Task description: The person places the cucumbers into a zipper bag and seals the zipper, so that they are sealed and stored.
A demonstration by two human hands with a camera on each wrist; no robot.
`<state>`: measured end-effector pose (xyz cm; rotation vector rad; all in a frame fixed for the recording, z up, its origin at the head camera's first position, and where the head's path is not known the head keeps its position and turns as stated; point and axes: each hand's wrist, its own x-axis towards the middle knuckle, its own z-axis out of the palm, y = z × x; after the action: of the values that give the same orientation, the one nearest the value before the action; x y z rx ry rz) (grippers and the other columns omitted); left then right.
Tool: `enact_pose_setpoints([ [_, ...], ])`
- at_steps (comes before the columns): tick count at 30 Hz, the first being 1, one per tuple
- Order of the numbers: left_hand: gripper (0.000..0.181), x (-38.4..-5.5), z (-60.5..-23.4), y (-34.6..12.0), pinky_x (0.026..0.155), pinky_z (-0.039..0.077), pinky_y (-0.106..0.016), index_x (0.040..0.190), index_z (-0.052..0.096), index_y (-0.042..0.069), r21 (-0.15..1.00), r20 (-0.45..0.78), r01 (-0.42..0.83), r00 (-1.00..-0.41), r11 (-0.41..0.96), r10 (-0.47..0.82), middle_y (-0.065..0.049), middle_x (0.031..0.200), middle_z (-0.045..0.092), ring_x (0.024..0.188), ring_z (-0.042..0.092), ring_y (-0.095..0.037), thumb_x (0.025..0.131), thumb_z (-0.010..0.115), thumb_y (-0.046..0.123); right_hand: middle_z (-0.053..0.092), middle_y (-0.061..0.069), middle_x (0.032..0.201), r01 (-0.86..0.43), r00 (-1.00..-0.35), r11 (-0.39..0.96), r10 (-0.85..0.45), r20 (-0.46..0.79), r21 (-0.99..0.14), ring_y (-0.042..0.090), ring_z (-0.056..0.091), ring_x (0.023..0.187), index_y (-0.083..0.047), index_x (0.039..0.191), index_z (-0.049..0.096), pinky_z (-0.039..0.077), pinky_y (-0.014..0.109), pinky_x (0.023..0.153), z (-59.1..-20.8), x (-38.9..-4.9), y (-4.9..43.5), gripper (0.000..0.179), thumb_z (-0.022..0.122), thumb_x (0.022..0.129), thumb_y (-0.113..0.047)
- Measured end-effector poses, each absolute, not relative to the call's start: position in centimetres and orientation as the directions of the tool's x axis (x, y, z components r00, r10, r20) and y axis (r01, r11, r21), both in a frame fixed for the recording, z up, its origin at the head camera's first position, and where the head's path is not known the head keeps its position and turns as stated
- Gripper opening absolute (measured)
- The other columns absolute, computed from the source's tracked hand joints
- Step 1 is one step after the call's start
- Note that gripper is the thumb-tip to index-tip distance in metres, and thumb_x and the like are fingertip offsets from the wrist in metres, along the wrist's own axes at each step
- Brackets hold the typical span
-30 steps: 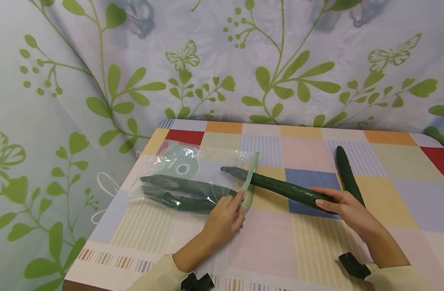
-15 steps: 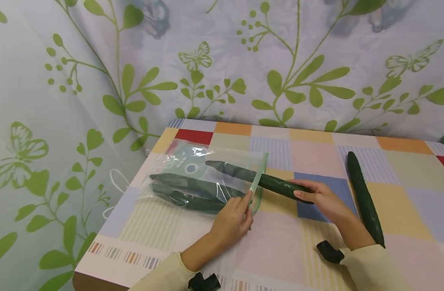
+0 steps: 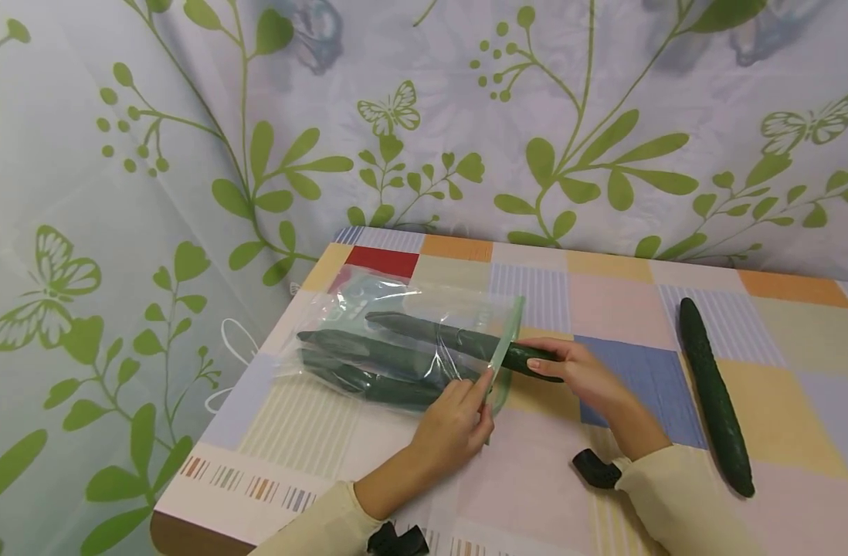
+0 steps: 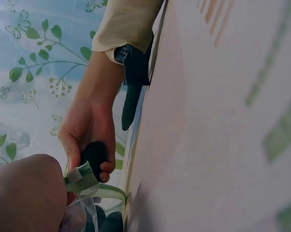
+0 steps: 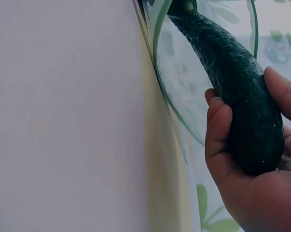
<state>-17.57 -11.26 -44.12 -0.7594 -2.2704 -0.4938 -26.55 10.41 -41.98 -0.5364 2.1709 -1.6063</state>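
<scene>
On the clear bag (image 3: 459, 303), teal print (image 3: 357, 300) blurs under glare.

On the table (image 3: 521, 479), near its left edge and back left corner, a clear bag (image 3: 399, 292) lies with two cucumbers (image 3: 382, 359) inside, and the left hand (image 3: 455, 425) holds its green rim (image 3: 511, 324). The right hand (image 3: 580, 371) grips one end of a third cucumber (image 3: 463, 340), most of it within the bag. Another cucumber (image 3: 716, 401) lies apart to the right, running from near the back edge towards the front.
</scene>
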Motion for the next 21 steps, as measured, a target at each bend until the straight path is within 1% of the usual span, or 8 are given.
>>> enact_pose_setpoints([
  [4,0.046,-17.5,-44.2,-11.0,0.060,0.039,-0.019,0.119,0.057,-0.001,0.132,0.698,0.639,-0.603,0.758,0.387,0.003,0.073,0.051,0.067,0.046,-0.012,0.074,0.061,0.009,0.050,0.020,0.126,-0.100,-0.844,0.304,-0.530,-0.081,-0.947,-0.002,0.053,0.097,0.006,0.128,0.047,0.045,0.018,0.081,-42.2,-26.6,9.9,0.048,0.056,0.088,-0.019],
  [6,0.046,-17.5,-44.2,-10.9,0.061,0.040,-0.019,0.119,0.056,-0.001,0.133,0.693,0.641,-0.605,0.756,0.391,0.003,0.073,0.051,0.067,0.046,-0.011,0.075,0.061,0.010,0.049,0.025,0.127,-0.116,-0.830,0.314,-0.552,-0.082,-0.942,-0.003,0.052,0.099,0.008,0.127,0.047,0.044,0.016,0.082,-42.3,-26.6,9.6,0.047,0.055,0.089,-0.019],
  [8,0.046,-17.5,-44.2,-10.9,0.061,0.040,-0.019,0.120,0.056,-0.001,0.139,0.690,0.644,-0.608,0.752,0.393,0.003,0.074,0.051,0.067,0.046,-0.011,0.075,0.061,0.009,0.049,0.026,0.125,-0.131,-0.815,0.315,-0.574,-0.079,-0.940,0.001,0.053,0.101,0.010,0.126,0.046,0.044,0.016,0.082,-42.4,-26.7,9.4,0.047,0.054,0.089,-0.017],
  [10,0.047,-17.5,-44.2,-11.1,0.061,0.040,-0.019,0.120,0.056,-0.001,0.148,0.688,0.644,-0.612,0.751,0.389,0.002,0.074,0.052,0.066,0.046,-0.011,0.075,0.061,0.009,0.052,0.025,0.123,-0.155,-0.812,0.334,-0.579,-0.073,-0.930,0.007,0.053,0.102,0.009,0.125,0.048,0.045,0.018,0.082,-42.6,-26.8,9.1,0.045,0.055,0.089,-0.017],
  [12,0.047,-17.5,-44.3,-11.2,0.061,0.040,-0.019,0.121,0.055,-0.001,0.160,0.686,0.644,-0.617,0.748,0.385,0.002,0.073,0.052,0.066,0.045,-0.012,0.075,0.060,0.008,0.055,0.022,0.121,-0.187,-0.819,0.369,-0.571,-0.063,-0.910,0.015,0.054,0.104,0.006,0.124,0.051,0.045,0.024,0.084,-42.8,-26.9,8.8,0.044,0.059,0.087,-0.017],
  [15,0.047,-17.5,-44.3,-11.2,0.060,0.039,-0.019,0.121,0.055,-0.002,0.176,0.684,0.648,-0.622,0.741,0.382,0.002,0.073,0.051,0.066,0.044,-0.012,0.075,0.060,0.007,0.058,0.017,0.118,-0.235,-0.841,0.442,-0.539,-0.047,-0.866,0.023,0.052,0.108,0.000,0.120,0.057,0.043,0.035,0.089,-43.0,-26.8,8.6,0.043,0.065,0.082,-0.017],
  [17,0.047,-17.4,-44.3,-11.3,0.060,0.038,-0.020,0.121,0.055,-0.002,0.184,0.682,0.654,-0.622,0.734,0.384,0.001,0.073,0.051,0.066,0.044,-0.012,0.075,0.059,0.007,0.059,0.016,0.117,-0.270,-0.843,0.472,-0.536,-0.031,-0.839,0.028,0.052,0.109,-0.001,0.118,0.058,0.042,0.042,0.092,-43.1,-26.7,8.5,0.043,0.067,0.080,-0.018],
  [21,0.046,-17.5,-44.2,-11.4,0.060,0.038,-0.020,0.121,0.055,-0.003,0.197,0.682,0.668,-0.619,0.718,0.389,0.001,0.073,0.051,0.067,0.044,-0.013,0.076,0.058,0.007,0.061,0.013,0.115,-0.318,-0.848,0.513,-0.530,-0.003,-0.797,0.030,0.054,0.110,-0.004,0.117,0.060,0.042,0.046,0.092,-43.0,-26.2,8.2,0.043,0.069,0.078,-0.021],
])
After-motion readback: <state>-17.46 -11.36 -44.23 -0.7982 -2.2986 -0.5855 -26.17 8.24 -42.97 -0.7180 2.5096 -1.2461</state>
